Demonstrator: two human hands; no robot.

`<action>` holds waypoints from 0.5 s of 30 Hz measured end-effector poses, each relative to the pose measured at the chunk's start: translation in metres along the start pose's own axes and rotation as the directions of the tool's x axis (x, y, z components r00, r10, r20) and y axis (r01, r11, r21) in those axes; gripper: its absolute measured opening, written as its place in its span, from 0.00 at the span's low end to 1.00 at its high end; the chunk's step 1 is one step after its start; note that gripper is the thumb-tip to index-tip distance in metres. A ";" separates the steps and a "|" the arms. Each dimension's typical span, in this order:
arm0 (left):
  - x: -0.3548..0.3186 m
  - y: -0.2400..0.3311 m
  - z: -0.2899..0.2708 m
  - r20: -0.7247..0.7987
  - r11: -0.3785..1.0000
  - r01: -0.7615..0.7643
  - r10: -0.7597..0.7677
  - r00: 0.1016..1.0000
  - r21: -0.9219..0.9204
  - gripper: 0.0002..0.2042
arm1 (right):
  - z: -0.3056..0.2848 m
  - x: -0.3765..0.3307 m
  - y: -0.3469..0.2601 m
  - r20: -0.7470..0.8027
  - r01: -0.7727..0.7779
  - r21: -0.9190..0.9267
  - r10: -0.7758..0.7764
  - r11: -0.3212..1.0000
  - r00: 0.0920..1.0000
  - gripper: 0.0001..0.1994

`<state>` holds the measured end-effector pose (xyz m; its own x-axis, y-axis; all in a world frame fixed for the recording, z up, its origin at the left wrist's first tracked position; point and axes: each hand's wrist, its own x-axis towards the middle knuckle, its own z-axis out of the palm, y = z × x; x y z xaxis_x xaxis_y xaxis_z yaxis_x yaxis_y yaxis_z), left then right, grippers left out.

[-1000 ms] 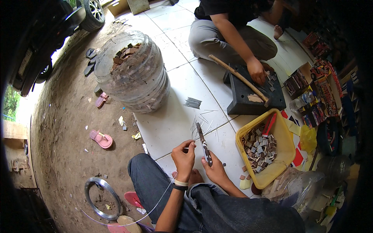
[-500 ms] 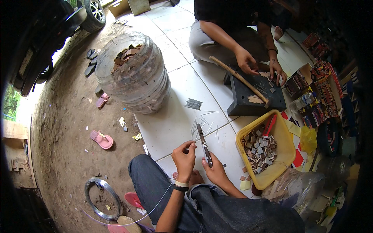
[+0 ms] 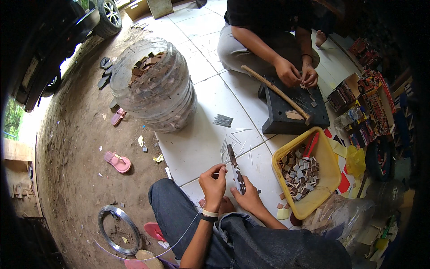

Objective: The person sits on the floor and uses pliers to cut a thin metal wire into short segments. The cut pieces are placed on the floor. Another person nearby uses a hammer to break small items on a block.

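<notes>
Pointing away from the person, the pliers (image 3: 237, 172) sit clamped in the right hand (image 3: 246, 197), above the tiled floor (image 3: 188, 154). A narrow gap separates the 2 hands; the left hand (image 3: 213, 184) pinches the wire (image 3: 190, 226), which curves back over the dirt (image 3: 76, 166). Ahead, 1 bundle of wire lengths (image 3: 222, 119) leaves bare tile towards the floor's left edge; rightward, the yellow tub (image 3: 330, 177) crowds that side.

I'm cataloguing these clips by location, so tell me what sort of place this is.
Probably an informal floor-level workshop: a yellow rectangular plastic tub of small square brown and grey pieces, a wooden-handled hammer on a black block, and a round coil of silvery wire.
</notes>
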<state>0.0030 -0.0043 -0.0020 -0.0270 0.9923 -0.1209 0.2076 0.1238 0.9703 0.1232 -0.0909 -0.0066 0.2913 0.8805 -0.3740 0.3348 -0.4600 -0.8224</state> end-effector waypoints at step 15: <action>0.001 0.002 -0.003 0.009 0.998 0.033 -0.034 0.999 0.054 0.09 | -0.001 0.016 0.022 -0.030 -0.054 -0.072 0.052 0.996 0.998 0.19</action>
<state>0.0005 -0.0031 0.0003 -0.0252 0.9876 -0.1552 0.2595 0.1564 0.9530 0.1361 -0.0868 -0.0299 0.3350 0.8515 -0.4034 0.3823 -0.5141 -0.7678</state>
